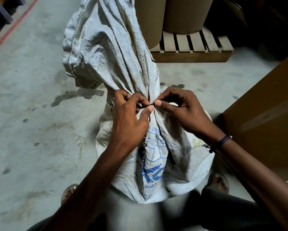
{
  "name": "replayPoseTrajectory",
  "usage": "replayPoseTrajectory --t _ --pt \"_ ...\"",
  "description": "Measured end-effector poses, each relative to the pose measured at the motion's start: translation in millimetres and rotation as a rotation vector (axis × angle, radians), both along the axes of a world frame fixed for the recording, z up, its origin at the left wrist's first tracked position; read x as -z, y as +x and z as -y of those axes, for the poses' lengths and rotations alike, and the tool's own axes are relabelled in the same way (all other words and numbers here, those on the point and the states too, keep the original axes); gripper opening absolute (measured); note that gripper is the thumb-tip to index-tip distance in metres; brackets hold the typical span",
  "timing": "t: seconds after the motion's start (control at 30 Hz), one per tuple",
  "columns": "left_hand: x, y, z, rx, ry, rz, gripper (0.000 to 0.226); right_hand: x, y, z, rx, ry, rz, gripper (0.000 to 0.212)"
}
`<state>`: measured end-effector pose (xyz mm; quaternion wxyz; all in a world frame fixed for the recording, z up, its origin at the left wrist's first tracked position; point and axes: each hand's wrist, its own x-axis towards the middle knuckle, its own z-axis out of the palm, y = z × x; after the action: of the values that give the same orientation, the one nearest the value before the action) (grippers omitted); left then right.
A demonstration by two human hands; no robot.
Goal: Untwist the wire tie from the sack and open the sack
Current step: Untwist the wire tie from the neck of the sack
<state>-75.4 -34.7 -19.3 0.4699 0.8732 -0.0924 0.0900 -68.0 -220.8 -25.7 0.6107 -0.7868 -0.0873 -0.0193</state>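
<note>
Both hands pinch the dark wire tie at the woven sack's gathered neck: left hand from one side, right hand apparently gripping its end.

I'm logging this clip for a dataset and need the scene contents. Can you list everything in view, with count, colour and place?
sack: one, white woven with blue print, standing centre, neck gathered
wire tie: one, dark, around the sack's neck, mostly hidden by fingers
pallet: one, wooden, behind the sack at upper right
drums: two, brown, on the pallet
box: one, brown cardboard, at right
floor: grey concrete, stained, red line at upper left
wristband: one, dark, on the right wrist
sandals: two, one each side of the sack's base
left hand: pinching the tie at the neck
right hand: pinching the tie from the other side
</note>
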Motion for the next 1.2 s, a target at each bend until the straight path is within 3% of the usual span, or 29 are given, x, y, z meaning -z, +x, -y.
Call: replayPoseTrajectory --t 0.5,0.7,0.87,1.2 --pt "-3 5 0 -0.035 -0.139 -0.089 0.009 8 6 1 -0.003 0.032 0.138 0.007" --pt "-3 6 -3 -0.087 -0.179 -0.096 0.012 12 6 -9 0.013 0.178 0.055 0.014" --pt "-3 5 -1 -0.124 -0.234 -0.085 0.020 7 6 -8 0.016 0.104 0.062 0.012" --pt "-3 -6 8 -0.223 -0.251 0.007 0.011 11 4 -14 0.101 0.116 0.024 0.004"
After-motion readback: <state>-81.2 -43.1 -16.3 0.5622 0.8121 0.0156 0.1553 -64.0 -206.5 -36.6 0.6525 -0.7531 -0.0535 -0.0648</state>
